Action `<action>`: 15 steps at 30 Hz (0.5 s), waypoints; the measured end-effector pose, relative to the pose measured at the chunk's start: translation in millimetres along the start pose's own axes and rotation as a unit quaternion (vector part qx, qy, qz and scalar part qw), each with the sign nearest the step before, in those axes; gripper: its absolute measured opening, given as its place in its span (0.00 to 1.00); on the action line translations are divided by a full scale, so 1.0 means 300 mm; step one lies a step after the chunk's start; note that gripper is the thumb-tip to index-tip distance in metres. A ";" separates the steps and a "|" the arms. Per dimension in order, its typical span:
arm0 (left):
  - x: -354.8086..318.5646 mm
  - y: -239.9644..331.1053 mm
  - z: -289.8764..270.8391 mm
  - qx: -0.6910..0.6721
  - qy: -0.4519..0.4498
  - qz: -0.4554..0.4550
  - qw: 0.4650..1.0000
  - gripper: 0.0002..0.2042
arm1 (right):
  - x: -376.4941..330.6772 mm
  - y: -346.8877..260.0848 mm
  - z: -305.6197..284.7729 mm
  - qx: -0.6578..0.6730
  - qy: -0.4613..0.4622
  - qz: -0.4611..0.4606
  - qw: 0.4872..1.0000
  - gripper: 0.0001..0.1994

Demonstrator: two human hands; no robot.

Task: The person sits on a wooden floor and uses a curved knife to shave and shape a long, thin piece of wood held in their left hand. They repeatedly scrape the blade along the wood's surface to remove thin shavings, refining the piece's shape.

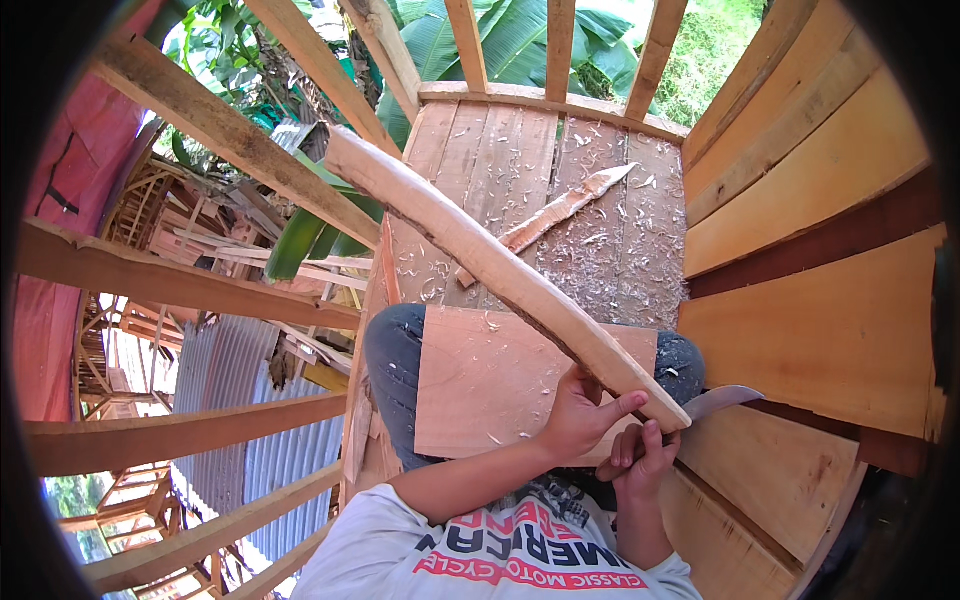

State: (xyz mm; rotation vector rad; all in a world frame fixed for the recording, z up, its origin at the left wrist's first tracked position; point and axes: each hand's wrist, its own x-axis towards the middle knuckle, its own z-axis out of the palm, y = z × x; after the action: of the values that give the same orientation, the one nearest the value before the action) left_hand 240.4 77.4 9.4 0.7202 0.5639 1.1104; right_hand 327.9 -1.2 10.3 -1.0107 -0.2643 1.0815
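A long, slightly curved piece of wood slants from the far left down to my hands, pale on top with a darker, rough edge. My left hand is closed around it near its lower end, thumb on top. Just below that end, my right hand is closed on a knife, whose curved metal blade points right, past the wood's tip. Most of the knife's handle is hidden by my fingers. A flat board lies across my lap beneath the wood.
Beyond my knees, a whittled stick with a pointed end lies on the plank floor among scattered shavings. Wooden rails stand along the left, and a plank wall rises close on my right. Corrugated metal sheets show outside.
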 end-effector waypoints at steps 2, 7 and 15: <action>0.000 -0.005 0.010 -0.005 0.014 0.015 1.000 0.20 | 0.024 -0.012 0.002 -0.025 -0.009 -0.035 0.999 0.16; -0.012 0.021 0.028 0.002 0.042 0.014 0.999 0.17 | 0.065 -0.039 0.039 0.036 -0.022 -0.017 0.999 0.16; -0.078 0.231 -0.041 0.324 -0.272 -0.161 0.892 0.19 | 0.176 -0.101 0.010 0.029 0.021 -0.049 0.998 0.13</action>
State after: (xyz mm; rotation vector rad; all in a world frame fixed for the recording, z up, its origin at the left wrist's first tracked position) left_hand 182.2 76.9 55.4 1.4050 0.5384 0.3524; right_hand 370.2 41.2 21.1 -0.9581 -0.2455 0.9735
